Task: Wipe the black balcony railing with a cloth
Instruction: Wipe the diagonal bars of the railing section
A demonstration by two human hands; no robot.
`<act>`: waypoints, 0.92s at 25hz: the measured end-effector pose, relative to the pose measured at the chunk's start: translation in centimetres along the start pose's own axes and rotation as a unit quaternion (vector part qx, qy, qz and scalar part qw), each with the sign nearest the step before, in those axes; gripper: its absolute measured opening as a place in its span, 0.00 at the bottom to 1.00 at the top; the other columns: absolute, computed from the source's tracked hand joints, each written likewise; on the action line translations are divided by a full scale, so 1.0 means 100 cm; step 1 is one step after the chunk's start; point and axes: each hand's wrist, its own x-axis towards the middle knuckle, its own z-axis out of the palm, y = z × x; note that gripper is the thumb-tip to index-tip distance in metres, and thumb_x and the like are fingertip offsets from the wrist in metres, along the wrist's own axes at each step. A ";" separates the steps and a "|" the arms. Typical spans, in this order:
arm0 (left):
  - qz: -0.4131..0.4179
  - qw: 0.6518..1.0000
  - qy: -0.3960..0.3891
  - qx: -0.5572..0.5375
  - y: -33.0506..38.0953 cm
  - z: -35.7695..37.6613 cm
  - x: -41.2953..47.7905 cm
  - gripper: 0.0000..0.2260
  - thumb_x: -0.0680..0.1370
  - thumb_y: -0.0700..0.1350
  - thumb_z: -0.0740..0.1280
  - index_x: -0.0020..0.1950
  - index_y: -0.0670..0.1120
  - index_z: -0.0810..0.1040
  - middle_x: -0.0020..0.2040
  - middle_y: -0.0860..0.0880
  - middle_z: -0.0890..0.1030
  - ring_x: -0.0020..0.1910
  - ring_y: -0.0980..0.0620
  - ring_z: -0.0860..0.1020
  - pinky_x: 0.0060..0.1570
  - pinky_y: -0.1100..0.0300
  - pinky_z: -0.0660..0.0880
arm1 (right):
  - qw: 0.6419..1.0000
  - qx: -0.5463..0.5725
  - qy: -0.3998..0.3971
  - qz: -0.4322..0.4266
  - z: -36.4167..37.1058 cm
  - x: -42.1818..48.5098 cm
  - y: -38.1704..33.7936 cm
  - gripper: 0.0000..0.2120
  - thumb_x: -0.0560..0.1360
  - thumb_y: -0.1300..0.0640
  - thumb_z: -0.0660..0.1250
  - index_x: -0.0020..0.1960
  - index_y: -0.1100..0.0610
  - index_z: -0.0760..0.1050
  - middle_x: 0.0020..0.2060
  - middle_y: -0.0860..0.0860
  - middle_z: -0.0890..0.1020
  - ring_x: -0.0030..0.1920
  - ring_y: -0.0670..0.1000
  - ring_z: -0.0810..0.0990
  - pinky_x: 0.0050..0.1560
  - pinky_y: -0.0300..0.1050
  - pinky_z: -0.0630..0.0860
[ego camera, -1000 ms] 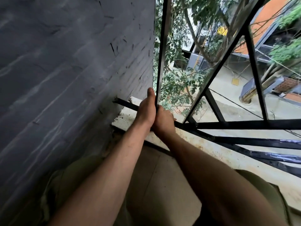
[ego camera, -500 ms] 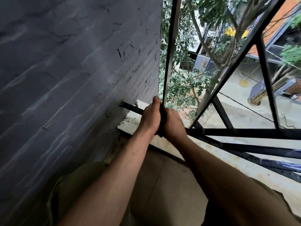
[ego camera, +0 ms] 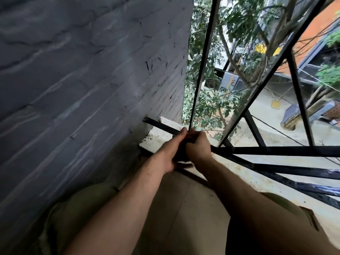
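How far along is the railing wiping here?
Done: hard to judge; no bar looks clearly cleaner than another. In hand: the left hand and right hand grip a dark cloth round the foot of the thin black upright bar beside the grey brick wall. Left: probably the black crossbars to the right, which no hand touches.

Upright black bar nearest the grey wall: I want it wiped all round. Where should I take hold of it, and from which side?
Low down, just above its joint with the horizontal rail, reaching from the balcony side. The upright bar is thin with open gaps on both flanks, so left hand and right hand can close a dark cloth round it, then slide up.
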 end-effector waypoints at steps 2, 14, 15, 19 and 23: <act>0.111 0.989 0.058 -0.079 -0.001 -0.006 0.011 0.10 0.75 0.50 0.76 0.52 0.46 0.84 0.52 0.42 0.85 0.48 0.42 0.85 0.52 0.41 0.82 | 0.985 0.150 -0.091 0.003 0.009 -0.006 -0.005 0.15 0.74 0.72 0.62 0.52 0.58 0.81 0.47 0.58 0.87 0.46 0.53 0.86 0.48 0.48 0.83; 0.403 0.480 0.235 0.743 0.020 -0.060 0.076 0.21 0.78 0.38 0.66 0.70 0.47 0.72 0.66 0.46 0.75 0.67 0.45 0.72 0.58 0.52 0.77 | 0.998 0.023 0.054 -0.005 -0.018 -0.008 -0.012 0.08 0.69 0.55 0.61 0.44 0.49 0.78 0.42 0.49 0.83 0.43 0.56 0.81 0.49 0.62 0.82; 0.350 0.466 0.289 0.760 0.033 -0.072 0.075 0.19 0.79 0.38 0.65 0.69 0.46 0.73 0.65 0.45 0.76 0.66 0.45 0.72 0.59 0.52 0.76 | 0.999 0.021 0.048 -0.012 -0.019 -0.011 -0.011 0.08 0.71 0.54 0.61 0.46 0.48 0.77 0.43 0.50 0.83 0.42 0.55 0.80 0.48 0.60 0.83; 0.422 0.473 0.244 0.733 0.017 -0.046 0.072 0.20 0.79 0.38 0.64 0.71 0.43 0.72 0.67 0.42 0.75 0.68 0.42 0.72 0.66 0.50 0.73 | 0.999 0.035 0.024 -0.026 -0.017 -0.009 -0.018 0.08 0.74 0.58 0.62 0.48 0.52 0.79 0.41 0.52 0.83 0.35 0.51 0.77 0.36 0.46 0.74; 0.534 0.464 0.122 0.696 0.009 -0.065 0.087 0.23 0.77 0.39 0.70 0.71 0.44 0.74 0.68 0.43 0.76 0.70 0.40 0.72 0.68 0.43 0.73 | 0.998 0.061 0.003 -0.022 -0.002 -0.006 -0.022 0.10 0.72 0.58 0.62 0.49 0.55 0.81 0.41 0.53 0.85 0.41 0.55 0.83 0.40 0.47 0.76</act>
